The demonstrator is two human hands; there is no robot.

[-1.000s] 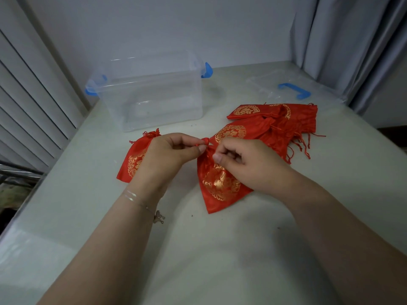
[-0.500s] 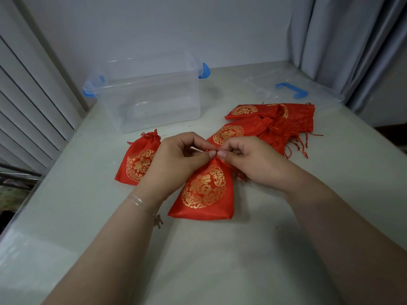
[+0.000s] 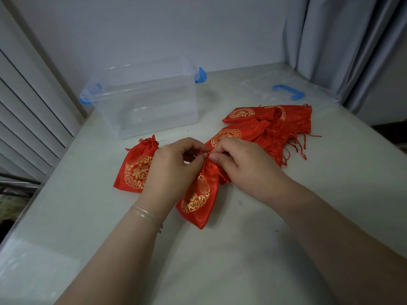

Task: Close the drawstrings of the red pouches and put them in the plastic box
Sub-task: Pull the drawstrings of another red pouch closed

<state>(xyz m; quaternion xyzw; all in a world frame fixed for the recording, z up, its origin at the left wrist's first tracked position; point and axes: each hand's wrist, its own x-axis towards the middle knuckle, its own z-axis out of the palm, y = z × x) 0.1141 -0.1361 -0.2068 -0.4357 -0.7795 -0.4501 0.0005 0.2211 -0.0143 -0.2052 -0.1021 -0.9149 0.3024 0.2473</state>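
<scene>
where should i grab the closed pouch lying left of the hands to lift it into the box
Pinch the closed pouch at its cinched neck, coming from above on the far end. The neck is gathered into a narrow bunch pointing toward the plastic box; the body lies flat and slippery-looking.

Bare worktop (image 3: 220,260) lies open in front; behind, the plastic box (image 3: 152,102), closed pouch (image 3: 137,170) and pouch pile (image 3: 271,126) crowd the way

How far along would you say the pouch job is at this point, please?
Early. Done: one cinched pouch lies left of the hands. In hand: left hand and right hand pinch another pouch at its neck. Left: the pile; the plastic box holds none.
</scene>
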